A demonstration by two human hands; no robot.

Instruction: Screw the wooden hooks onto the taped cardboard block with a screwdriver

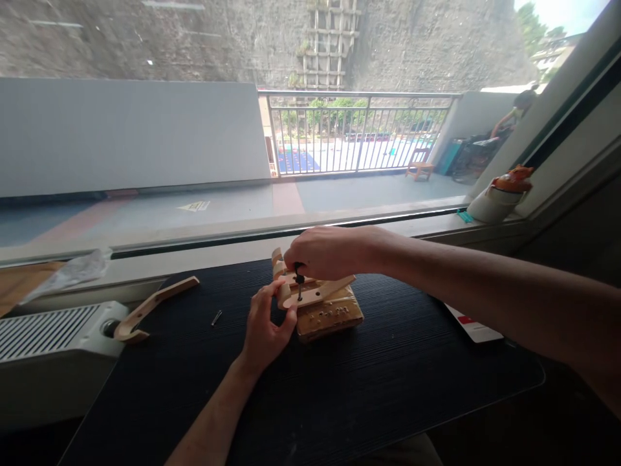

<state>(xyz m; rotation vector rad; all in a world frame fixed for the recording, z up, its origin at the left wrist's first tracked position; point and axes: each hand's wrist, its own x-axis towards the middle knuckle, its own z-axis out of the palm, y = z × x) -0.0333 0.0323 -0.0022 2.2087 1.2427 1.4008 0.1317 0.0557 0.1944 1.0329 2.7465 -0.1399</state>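
My right hand (315,252) is closed round the black handle of a screwdriver (299,285). Its shaft points straight down into a hole near the end of a pale wooden piece (315,296). With thumb and fingers, my left hand (266,320) grips the left end of that wooden piece. Other wooden parts (277,255) are joined behind it, partly hidden by my right hand. Beneath the wood lies a brown block wrapped in tape (334,320), pitted with small holes along its front.
On the dark table (369,382) a small metal bolt (217,318) lies left of my hands. A loose curved wooden piece (155,301) rests at the table's left edge, beside a white radiator (63,330). A bottle with an orange lid (504,194) stands on the sill.
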